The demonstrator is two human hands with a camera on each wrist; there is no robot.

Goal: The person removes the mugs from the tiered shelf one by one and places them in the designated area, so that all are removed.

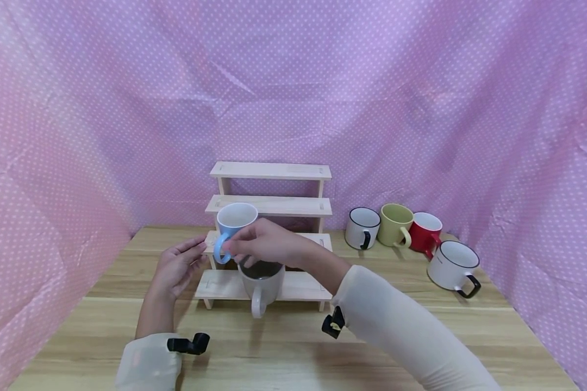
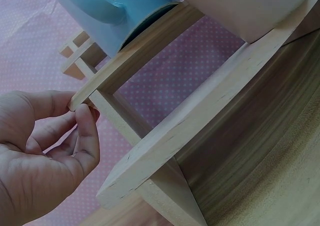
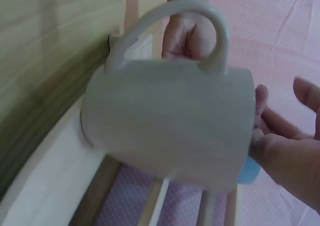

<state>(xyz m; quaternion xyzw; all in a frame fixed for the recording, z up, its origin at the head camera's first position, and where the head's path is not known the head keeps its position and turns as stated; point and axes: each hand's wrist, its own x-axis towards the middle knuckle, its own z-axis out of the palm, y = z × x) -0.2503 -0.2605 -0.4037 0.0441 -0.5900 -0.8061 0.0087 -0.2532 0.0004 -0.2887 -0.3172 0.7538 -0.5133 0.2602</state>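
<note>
A light blue mug with a white inside is at the second-lowest step of the wooden shelf. My right hand pinches at its handle, reaching over a large white mug. That mug stands on the lowest step, its handle toward me. In the left wrist view the blue mug is over the step; whether its base sits fully flat, I cannot tell. The left hand pinches the end of that step between thumb and fingers. In the right wrist view the white mug hides most of the blue one.
To the right on the wooden table stand a white mug with a black rim, a yellow-green mug, a red mug and a larger black-rimmed white mug. A pink dotted cloth hangs behind.
</note>
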